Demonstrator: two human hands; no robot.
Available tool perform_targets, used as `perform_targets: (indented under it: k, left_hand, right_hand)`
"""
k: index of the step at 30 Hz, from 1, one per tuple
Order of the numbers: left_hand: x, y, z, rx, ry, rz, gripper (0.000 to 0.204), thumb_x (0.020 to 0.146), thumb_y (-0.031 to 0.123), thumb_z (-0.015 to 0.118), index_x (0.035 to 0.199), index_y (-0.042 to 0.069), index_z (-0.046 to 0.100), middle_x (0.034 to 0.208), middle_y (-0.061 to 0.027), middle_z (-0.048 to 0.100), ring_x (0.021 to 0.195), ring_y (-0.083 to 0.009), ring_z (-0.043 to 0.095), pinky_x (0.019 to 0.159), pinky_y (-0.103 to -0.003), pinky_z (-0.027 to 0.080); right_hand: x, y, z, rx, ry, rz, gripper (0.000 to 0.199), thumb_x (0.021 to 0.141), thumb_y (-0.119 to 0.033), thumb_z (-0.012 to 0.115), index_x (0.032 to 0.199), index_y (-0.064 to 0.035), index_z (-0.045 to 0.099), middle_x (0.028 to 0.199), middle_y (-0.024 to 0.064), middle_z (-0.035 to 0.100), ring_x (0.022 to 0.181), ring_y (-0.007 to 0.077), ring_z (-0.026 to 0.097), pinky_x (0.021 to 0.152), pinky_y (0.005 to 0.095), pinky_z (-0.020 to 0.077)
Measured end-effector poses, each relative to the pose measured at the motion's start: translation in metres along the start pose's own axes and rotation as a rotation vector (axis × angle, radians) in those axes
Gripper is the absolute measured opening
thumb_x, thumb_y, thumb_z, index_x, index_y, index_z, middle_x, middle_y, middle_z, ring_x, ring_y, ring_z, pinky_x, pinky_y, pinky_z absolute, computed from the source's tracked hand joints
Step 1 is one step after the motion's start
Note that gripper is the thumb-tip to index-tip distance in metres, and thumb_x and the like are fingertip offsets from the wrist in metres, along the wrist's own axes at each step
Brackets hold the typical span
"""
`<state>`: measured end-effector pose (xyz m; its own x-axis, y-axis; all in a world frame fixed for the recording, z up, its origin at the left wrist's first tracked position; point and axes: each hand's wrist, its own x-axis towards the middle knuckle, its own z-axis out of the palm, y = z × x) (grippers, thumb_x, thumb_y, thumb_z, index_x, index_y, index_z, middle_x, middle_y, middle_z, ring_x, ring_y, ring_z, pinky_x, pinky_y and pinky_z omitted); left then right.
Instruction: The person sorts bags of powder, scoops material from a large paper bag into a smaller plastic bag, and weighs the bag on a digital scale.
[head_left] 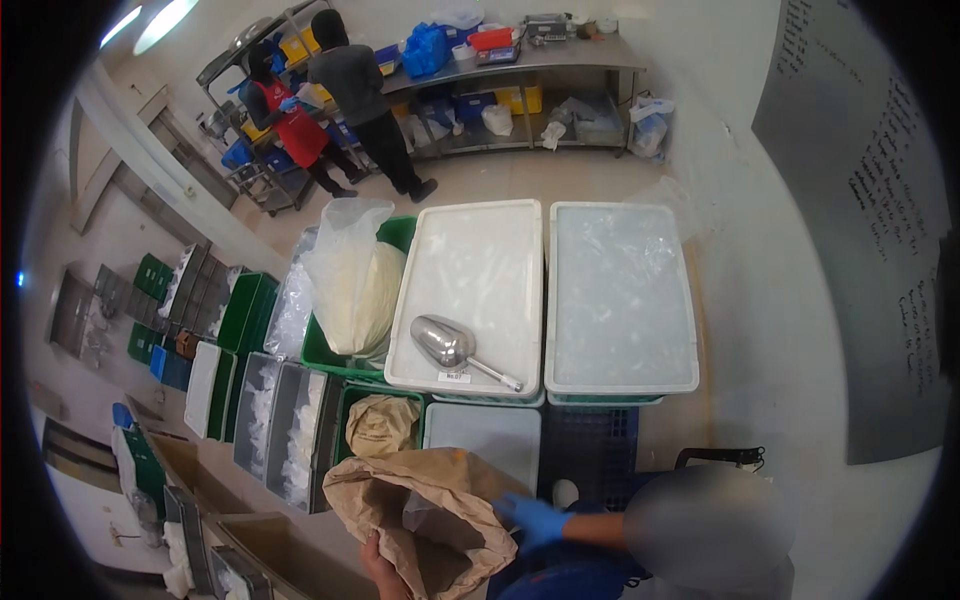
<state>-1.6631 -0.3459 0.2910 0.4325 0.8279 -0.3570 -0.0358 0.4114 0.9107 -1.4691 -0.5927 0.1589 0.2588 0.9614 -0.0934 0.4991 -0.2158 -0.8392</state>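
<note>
Pale floor lies bare right of two lidded white tubs (620, 300); a metal scoop (450, 345) rests on the left lid's near edge; below, the bare left hand (378, 562) grips a crumpled brown paper sack (430, 515); a blue-gloved hand (532, 518), likely a co-worker's, clutches its rim.

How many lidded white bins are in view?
2: one white bin with a metal scoop lying on its lid, and another white bin right beside it. Others may be hidden beneath.
</note>
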Motion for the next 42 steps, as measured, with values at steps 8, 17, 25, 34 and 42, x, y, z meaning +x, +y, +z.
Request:
perform_targets:
  k: [8, 17, 25, 34, 42]
  left_hand:
    - [0.049, -0.023, -0.036, -0.142, -0.06, 0.164, 0.045, 0.097, 0.028, 0.051, 0.129, -0.003, 0.049, 0.117, -0.0151, 0.06, 0.103, -0.0251, 0.06, 0.09, -0.036, 0.047]
    - [0.041, 0.008, -0.083, 0.907, -0.345, 0.498, 0.078, 0.07, 0.026, 0.083, 0.132, 0.004, 0.041, 0.126, -0.0128, 0.053, 0.114, -0.029, 0.053, 0.103, -0.041, 0.04]
    - [0.18, -0.047, -0.02, 0.703, -0.386, 0.323, 0.068, 0.076, 0.027, 0.08, 0.131, 0.004, 0.046, 0.129, -0.01, 0.052, 0.115, -0.0218, 0.053, 0.097, -0.038, 0.044]
    - [-0.01, -0.098, -0.015, 0.203, 0.057, 0.112, 0.05, 0.092, 0.034, 0.059, 0.13, 0.005, 0.046, 0.128, -0.0101, 0.053, 0.112, -0.0222, 0.055, 0.093, -0.038, 0.047]
    - [-0.032, 0.032, 0.022, 0.076, 0.023, 0.291, 0.05, 0.094, 0.034, 0.051, 0.134, 0.004, 0.046, 0.132, -0.0112, 0.052, 0.12, -0.0267, 0.053, 0.1, -0.04, 0.044]
  right_hand:
    - [0.044, -0.063, 0.074, 0.153, -0.113, 0.209, 0.047, 0.083, -0.035, 0.065, 0.124, -0.011, 0.059, 0.127, 0.0109, 0.058, 0.118, 0.0285, 0.054, 0.104, 0.0363, 0.0395]
    - [0.093, -0.008, 0.095, 0.947, 0.202, 0.51, 0.041, 0.1, -0.032, 0.038, 0.131, -0.0083, 0.053, 0.128, 0.0081, 0.059, 0.119, 0.0279, 0.053, 0.101, 0.0382, 0.0411]
    - [0.13, 0.029, 0.098, 0.915, 0.277, 0.725, 0.041, 0.101, -0.029, 0.034, 0.135, -0.0102, 0.048, 0.123, 0.0105, 0.061, 0.107, 0.0253, 0.058, 0.093, 0.0387, 0.0458]
    - [0.019, 0.045, 0.122, 0.885, 0.18, 0.568, 0.033, 0.099, -0.021, 0.039, 0.122, -0.0041, 0.056, 0.119, 0.0133, 0.062, 0.108, 0.0249, 0.059, 0.095, 0.0366, 0.0458]
    - [0.01, -0.025, 0.008, 0.477, 0.219, 0.157, 0.033, 0.098, -0.017, 0.042, 0.124, -0.0011, 0.055, 0.123, 0.0161, 0.06, 0.113, 0.0264, 0.057, 0.099, 0.0365, 0.0432]
